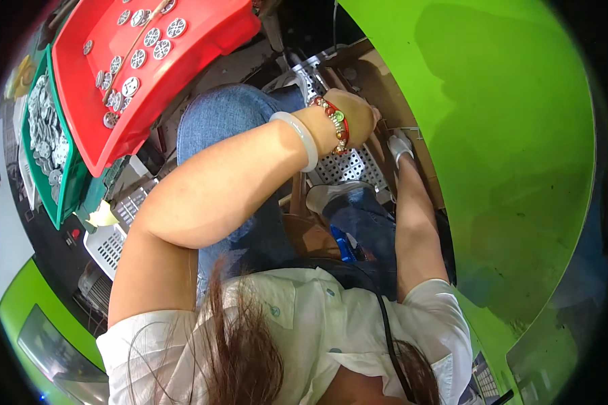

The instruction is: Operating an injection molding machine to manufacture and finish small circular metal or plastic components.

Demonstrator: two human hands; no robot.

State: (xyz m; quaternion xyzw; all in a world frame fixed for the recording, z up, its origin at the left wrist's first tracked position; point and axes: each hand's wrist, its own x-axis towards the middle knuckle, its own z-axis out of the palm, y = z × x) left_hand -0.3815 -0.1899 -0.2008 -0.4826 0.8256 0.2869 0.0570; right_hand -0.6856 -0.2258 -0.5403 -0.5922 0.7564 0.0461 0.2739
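My left hand (pixel 353 120) reaches down over a perforated metal surface (pixel 350 169), beside an open cardboard box (pixel 375 71). A white bangle (pixel 302 138) and a beaded bracelet (pixel 336 123) circle its wrist. Its back faces up and hides most of the fingers, so any grip is out of sight. My right hand (pixel 400 146) is low at the box's near side, by a thin metal rod (pixel 407 129). It looks pale and small there, and its fingers cannot be made out.
At upper left, a red tray (pixel 189 57) holds several round patterned metal pieces and a thin stick. Beside it stands a green bin (pixel 62 196) of grey metal pieces. A white plastic basket (pixel 106 248) sits below. A large green panel (pixel 500 135) curves along my right.
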